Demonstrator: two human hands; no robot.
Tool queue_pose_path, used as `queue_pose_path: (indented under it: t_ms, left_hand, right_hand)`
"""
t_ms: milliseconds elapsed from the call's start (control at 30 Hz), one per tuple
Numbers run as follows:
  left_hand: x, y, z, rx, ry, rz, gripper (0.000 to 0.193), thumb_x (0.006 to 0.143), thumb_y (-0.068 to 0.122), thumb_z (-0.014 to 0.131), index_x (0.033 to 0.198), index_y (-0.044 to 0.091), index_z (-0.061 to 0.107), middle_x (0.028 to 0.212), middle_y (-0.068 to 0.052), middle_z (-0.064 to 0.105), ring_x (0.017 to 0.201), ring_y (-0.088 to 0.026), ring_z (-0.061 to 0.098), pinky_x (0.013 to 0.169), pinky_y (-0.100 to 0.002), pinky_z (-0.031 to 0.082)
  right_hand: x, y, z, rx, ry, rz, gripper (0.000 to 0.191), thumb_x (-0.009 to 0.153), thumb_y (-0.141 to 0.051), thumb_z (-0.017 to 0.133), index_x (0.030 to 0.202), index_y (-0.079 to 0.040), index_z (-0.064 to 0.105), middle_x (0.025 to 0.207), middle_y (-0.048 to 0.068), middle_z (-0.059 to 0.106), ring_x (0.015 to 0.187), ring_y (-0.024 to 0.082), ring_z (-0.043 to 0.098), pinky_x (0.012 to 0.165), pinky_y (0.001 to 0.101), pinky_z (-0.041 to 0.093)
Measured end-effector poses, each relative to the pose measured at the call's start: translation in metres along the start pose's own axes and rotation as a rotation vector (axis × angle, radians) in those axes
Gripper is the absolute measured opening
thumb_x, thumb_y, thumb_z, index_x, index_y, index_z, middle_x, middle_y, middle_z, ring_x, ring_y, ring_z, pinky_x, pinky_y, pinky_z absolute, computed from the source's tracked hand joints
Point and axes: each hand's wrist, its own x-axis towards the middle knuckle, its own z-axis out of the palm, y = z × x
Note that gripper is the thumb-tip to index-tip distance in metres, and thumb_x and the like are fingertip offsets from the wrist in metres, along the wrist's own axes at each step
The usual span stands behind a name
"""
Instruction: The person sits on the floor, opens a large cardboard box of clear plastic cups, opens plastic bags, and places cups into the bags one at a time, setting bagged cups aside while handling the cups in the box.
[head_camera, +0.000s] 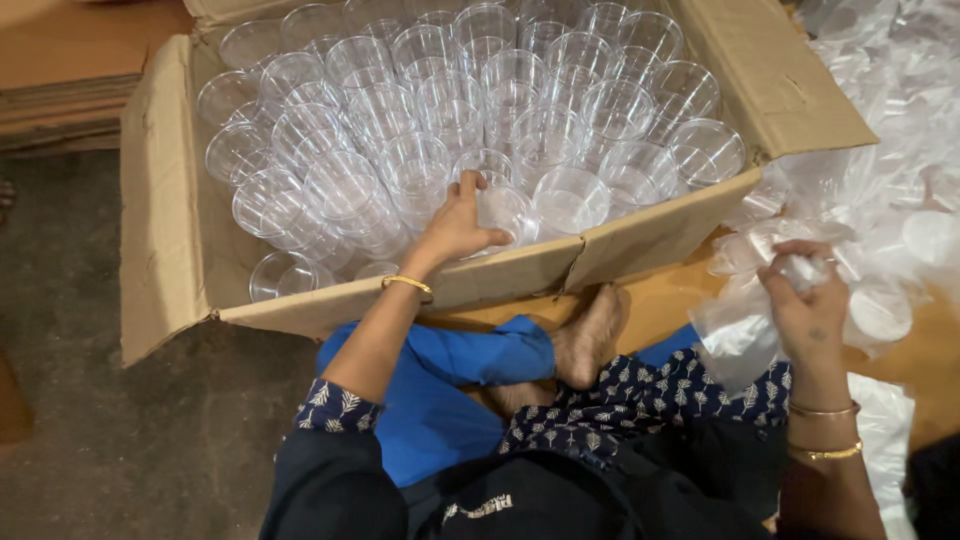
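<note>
Left hand (455, 225) clenched on a clear plastic cup stack (500, 205) inside the cardboard box (165, 200); right hand (805, 300) gripping crumpled clear plastic wrap (745, 330). Risk: thin cups cracking under squeeze, or neighbouring stacks (340, 185) toppling if nudged.

There is only one view. The camera sits on the person's head and looks steeply down and forward, at close distance. It takes in the lap, both forearms and the open cardboard box (170, 200) in front of the knees.
</note>
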Motion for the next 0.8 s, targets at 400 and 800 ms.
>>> queue_pose_path:
  t_ms: [400,800]
  left_hand:
    - [0.031,0.067,0.021,-0.472,0.199,-0.056,0.058,0.072,0.033,0.086,0.115,0.011,0.054,0.106,-0.021,0.06,0.095,-0.04,0.057,0.08,-0.055,0.045]
    - [0.051,-0.009,-0.072,0.48,0.077,-0.241,0.112,0.063,0.051,0.092,0.151,0.013,0.035,0.144,-0.031,0.04,0.137,-0.053,0.033,0.111,-0.056,0.032]
  right_hand:
    - [-0.061,0.095,0.02,-0.61,-0.086,0.059,0.028,0.09,-0.017,0.073,0.115,-0.005,0.07,0.086,0.017,0.068,0.071,0.029,0.064,0.069,0.0418,0.051]
    - [-0.066,0.091,0.031,-0.757,-0.153,-0.088,0.026,0.088,-0.021,0.071,0.111,-0.01,0.069,0.101,0.015,0.072,0.086,0.038,0.069,0.076,0.048,0.055]
